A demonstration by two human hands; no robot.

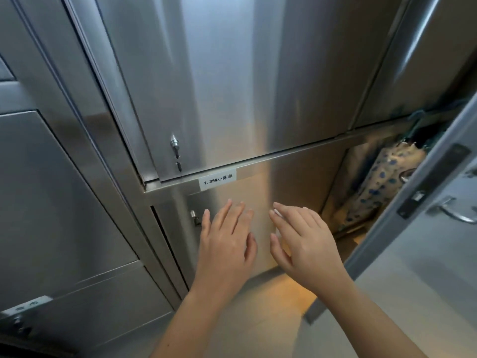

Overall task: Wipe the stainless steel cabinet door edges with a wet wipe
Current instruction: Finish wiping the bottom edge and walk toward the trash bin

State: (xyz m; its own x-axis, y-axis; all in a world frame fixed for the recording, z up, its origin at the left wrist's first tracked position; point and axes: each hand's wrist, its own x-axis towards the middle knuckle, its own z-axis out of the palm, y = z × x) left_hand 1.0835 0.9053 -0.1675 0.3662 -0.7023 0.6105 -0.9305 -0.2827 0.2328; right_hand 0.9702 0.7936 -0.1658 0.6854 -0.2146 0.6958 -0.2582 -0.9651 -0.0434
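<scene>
A small stainless steel cabinet door (232, 195) sits low in the middle, with a lock (193, 215) at its left edge. My left hand (227, 244) lies flat against this door with the fingers straight, and I see nothing in it. My right hand (302, 244) is beside it, fingers straight and pointing up-left at the door's right side. A thin white sliver (277, 212) shows at its index fingertip. I cannot tell whether that is the wet wipe. No other wipe is in view.
A white label (217, 180) is stuck on the frame above the door. The tall upper door (232, 86) has a key in its lock (175, 146). To the right, an open compartment holds a folded spotted umbrella (382, 187). A grey door with a lever handle (454, 210) stands open.
</scene>
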